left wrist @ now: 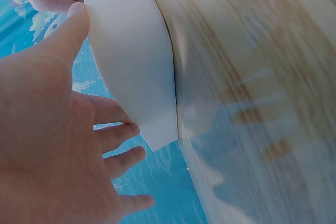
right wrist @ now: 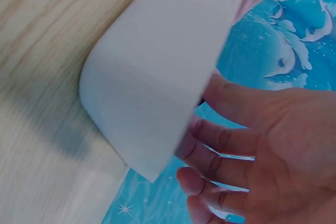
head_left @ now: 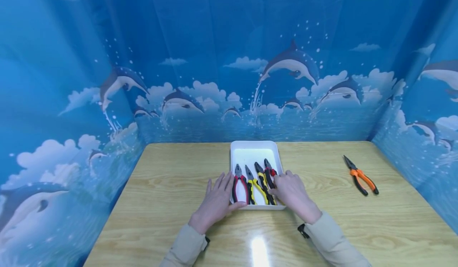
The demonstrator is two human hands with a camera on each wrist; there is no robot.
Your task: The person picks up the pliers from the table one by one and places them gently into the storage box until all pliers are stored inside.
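Note:
A white tray [head_left: 253,145] holds several pliers side by side, jaws pointing to the far end. My left hand [head_left: 219,197] lies along the tray's left rim with its fingers extended, and its thumb reaches over the near rim. Close to it are red-and-black pliers [head_left: 245,183], then yellow-and-black long-nose pliers [head_left: 258,188]. My right hand [head_left: 292,191] reaches over the right rim, its fingers and thumb bent about the dark handle of the rightmost red-and-black pliers [head_left: 268,167]. That hand partly covers the handles. Beside these lie other yellow-and-black pliers [head_left: 259,168].
Orange-and-black long-nose pliers [head_left: 359,175] lie on the wooden table [head_left: 179,167] to the right of the tray. A blue dolphin-print curtain [head_left: 229,80] stands behind the table and along its sides.

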